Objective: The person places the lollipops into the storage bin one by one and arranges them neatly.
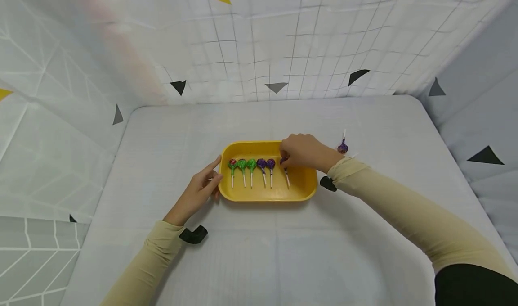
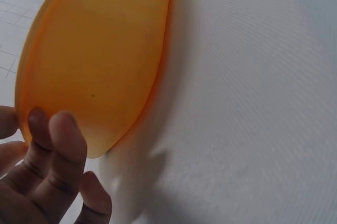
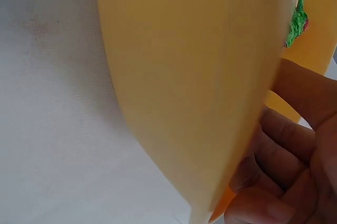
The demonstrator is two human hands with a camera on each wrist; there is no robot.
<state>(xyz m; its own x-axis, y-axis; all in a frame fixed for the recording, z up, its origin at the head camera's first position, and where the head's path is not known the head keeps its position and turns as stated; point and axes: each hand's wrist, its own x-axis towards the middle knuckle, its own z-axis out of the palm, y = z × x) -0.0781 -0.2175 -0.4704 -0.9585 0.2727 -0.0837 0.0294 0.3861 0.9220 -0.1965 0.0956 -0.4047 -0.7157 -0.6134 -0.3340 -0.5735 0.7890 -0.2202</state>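
Observation:
A yellow tray (image 1: pixel 251 198) holds a row of wrapped lollipops. From the left come green-wrapped lollipops (image 1: pixel 242 164), then two purple ones, one a purple lollipop (image 1: pixel 270 164) with its white stick toward me. My right hand (image 1: pixel 305 150) reaches over the tray's right part and pinches another purple lollipop (image 1: pixel 287 178) by its top, which the fingers partly hide. In the right wrist view, the tray wall hides that lollipop; a green wrapper shows past the rim. My left hand (image 1: pixel 198 189) rests with relaxed fingers against the tray's left end; its fingertips touch the outer wall (image 2: pixel 100 66).
Outside the tray, a purple lollipop (image 1: pixel 343 147) lies on the white-covered table (image 1: pixel 243 252), just beyond my right wrist. Something small and pale shows beside the right sleeve. White patterned curtains (image 1: pixel 259 40) stand at the back and sides.

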